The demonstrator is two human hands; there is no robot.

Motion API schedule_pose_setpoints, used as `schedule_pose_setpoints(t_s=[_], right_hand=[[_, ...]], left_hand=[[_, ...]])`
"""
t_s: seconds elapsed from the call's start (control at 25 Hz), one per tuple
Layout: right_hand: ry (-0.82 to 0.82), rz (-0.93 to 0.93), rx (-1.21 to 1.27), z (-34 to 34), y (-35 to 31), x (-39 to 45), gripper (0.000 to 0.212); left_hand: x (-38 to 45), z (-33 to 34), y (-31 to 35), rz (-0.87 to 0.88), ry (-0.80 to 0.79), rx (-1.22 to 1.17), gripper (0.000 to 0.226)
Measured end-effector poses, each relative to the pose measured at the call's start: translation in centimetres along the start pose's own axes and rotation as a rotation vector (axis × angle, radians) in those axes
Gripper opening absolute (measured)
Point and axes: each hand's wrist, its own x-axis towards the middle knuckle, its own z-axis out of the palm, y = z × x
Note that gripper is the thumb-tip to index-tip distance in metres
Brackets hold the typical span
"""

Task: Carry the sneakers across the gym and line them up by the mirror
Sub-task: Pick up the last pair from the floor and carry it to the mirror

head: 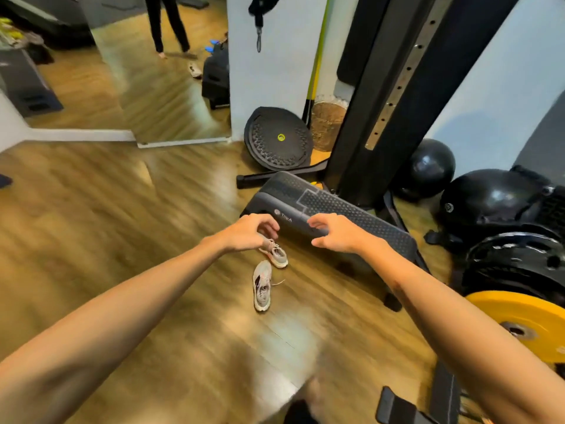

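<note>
Two grey sneakers lie on the wood floor (107, 215): the far sneaker (276, 254) just under my left hand (249, 232), the near sneaker (262, 286) beside it. Both hands are open and empty, fingers curled; my right hand (334, 232) hovers over the black step (351, 215), whose small pale logo is too blurred to read.

Both my arms reach into mid-frame, my left hand (249, 232) curled loosely above the far sneaker (276, 254) and my right hand (334, 233) empty over the black step platform (351, 209), while the near sneaker (262, 286) lies on the wooden floor (122, 224) just below centre.
</note>
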Motion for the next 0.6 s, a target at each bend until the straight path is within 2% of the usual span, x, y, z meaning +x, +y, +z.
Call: schedule_pose_setpoints(t_s=[0.04, 0.2, 0.36, 0.48, 0.6], right_hand=[[-0.025, -0.002, 0.027, -0.2, 1.4, 3.2, 0.06], [-0.165, -0.043, 0.057, 1.5, 8.0, 18.1, 0.066], [-0.271, -0.077, -0.037, 5.4, 14.2, 29.2, 0.072], [-0.339, -0.081, -0.084, 9.9, 19.1, 36.8, 0.076], [-0.391, -0.078, -0.117, 15.9, 23.9, 43.8, 0.078]], left_hand=[[2.2, 0.6, -1.5, -0.053, 0.024, -0.062, 0.043], [12.3, 4.5, -7.9, -0.223, 0.057, -0.066, 0.054], [21.8, 7.5, -14.6, -0.389, 0.076, -0.077, 0.06], [27.6, 10.3, -21.6, -0.485, 0.066, -0.12, 0.056], [31.1, 14.0, -29.9, -0.568, 0.123, -0.192, 0.049]])
